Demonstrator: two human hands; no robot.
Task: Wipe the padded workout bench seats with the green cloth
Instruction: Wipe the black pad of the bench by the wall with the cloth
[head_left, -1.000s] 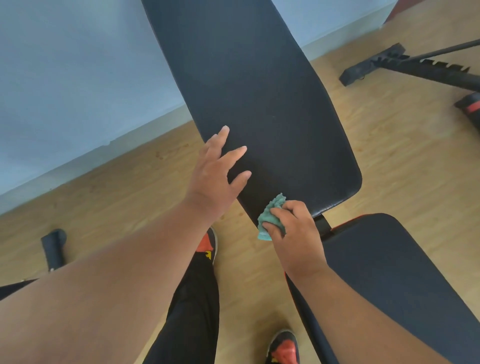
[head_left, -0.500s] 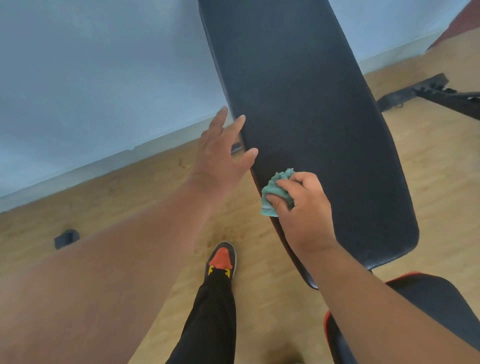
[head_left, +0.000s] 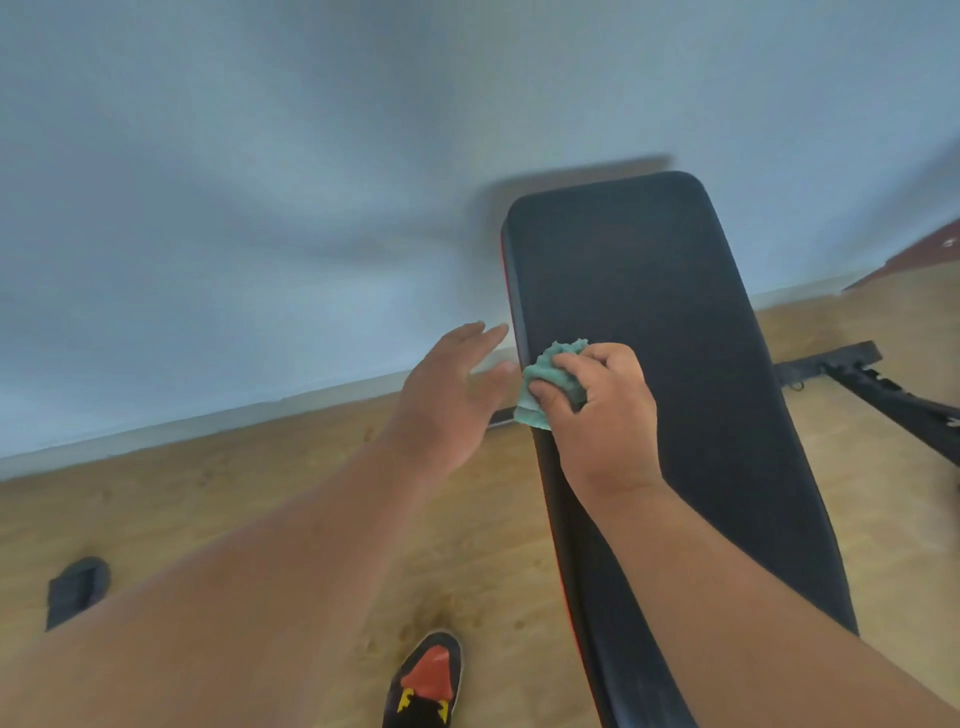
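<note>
Wood-look floor (head_left: 218, 519) under a pale blue-grey wall (head_left: 260, 182), white skirting along the join. Nearest the camera: one shoe (head_left: 428, 680), black with an orange toe and yellow marks, planted on the floor just left of the bench. A small black block (head_left: 75, 590) lies on the floor at far left, well apart from everything else; too soft to say what it is. Black padded bench backrest (head_left: 675, 389) runs up and away through centre-right, thin red trim on its left edge. Right hand (head_left: 597, 415) sits on the pad's left edge, fingers curled and clamped on the bunched green cloth (head_left: 545, 384). Cloth is between thumb below and forefinger above, frilly end sticking out past the fingertips towards the top, lower corner hanging just over the pad's edge. Left hand (head_left: 452, 400) is just left of the backrest, fingers straight and loosely together, holding nothing; fingertips near the pad's edge, contact unclear due to blur. Further back right, a black metal bench frame (head_left: 883, 395) lies on the floor.
</note>
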